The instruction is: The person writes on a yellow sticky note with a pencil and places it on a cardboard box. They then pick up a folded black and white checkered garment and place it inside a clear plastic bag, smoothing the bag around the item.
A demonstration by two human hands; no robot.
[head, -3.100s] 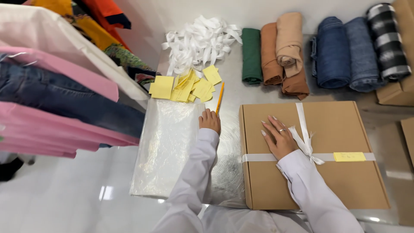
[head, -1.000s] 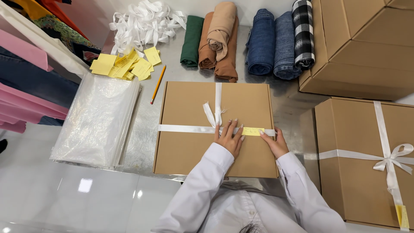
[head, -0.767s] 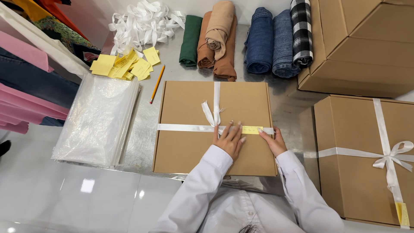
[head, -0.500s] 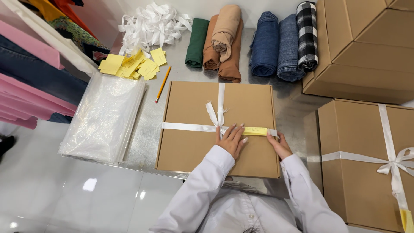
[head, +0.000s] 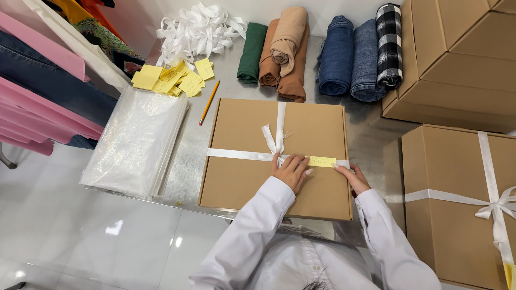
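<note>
A flat brown cardboard box (head: 244, 126) lies on the metal table in front of me, tied crosswise with a white ribbon (head: 236, 154) knotted in a bow near the middle. A yellow paper slip (head: 321, 161) is tucked on the ribbon right of the bow. My left hand (head: 291, 171) rests flat on the lid just below the bow, fingertips touching the slip's left end. My right hand (head: 352, 178) lies on the lid at the box's right edge, fingers by the slip's right end. Both arms wear white sleeves.
Several rolled garments (head: 333, 53) line the back. A heap of white ribbon (head: 196, 29), yellow slips (head: 169, 80) and a pencil (head: 208, 102) lie at back left. A stack of clear plastic bags (head: 134, 142) sits left. More brown boxes (head: 462, 198) stand right; clothes (head: 43, 91) hang left.
The box was turned and drawn in front of me since the earliest frame. Over the last second my hands stay on the ribbon and slip; only the view has shifted slightly.
</note>
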